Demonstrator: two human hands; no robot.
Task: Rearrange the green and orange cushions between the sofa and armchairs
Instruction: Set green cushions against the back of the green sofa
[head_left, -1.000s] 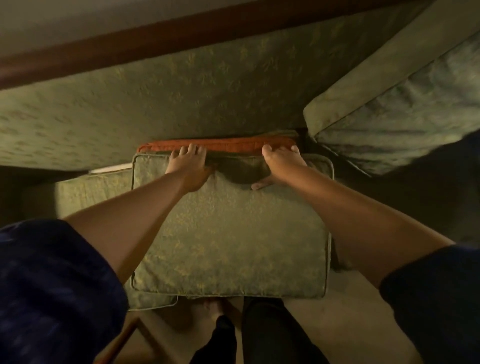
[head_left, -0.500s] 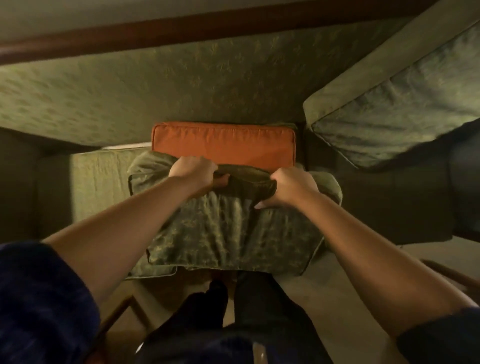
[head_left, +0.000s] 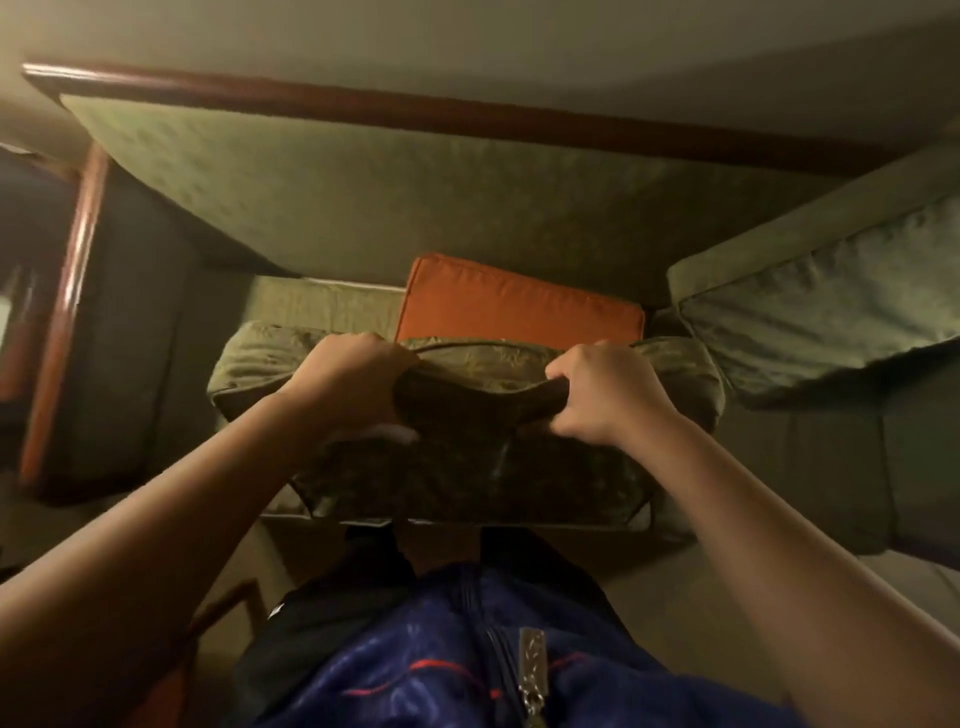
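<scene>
A green patterned cushion (head_left: 467, 467) hangs in front of me, bunched along its top edge. My left hand (head_left: 353, 379) grips that edge on the left, and my right hand (head_left: 602, 395) grips it on the right. Behind it an orange cushion (head_left: 514, 306) stands upright on the seat, leaning on the green sofa back (head_left: 415, 192). The green cushion hides the orange one's lower part.
Another green cushion (head_left: 821, 306) lies tilted at the right. A green seat pad (head_left: 322, 304) shows left of the orange cushion. A wooden armrest (head_left: 67, 291) runs down the left side and a wooden rail (head_left: 415, 109) tops the back. My blue jacket fills the bottom.
Both hands have closed on the green cushion's top edge and lifted it up and toward me. The orange cushion behind it has come into full view.
</scene>
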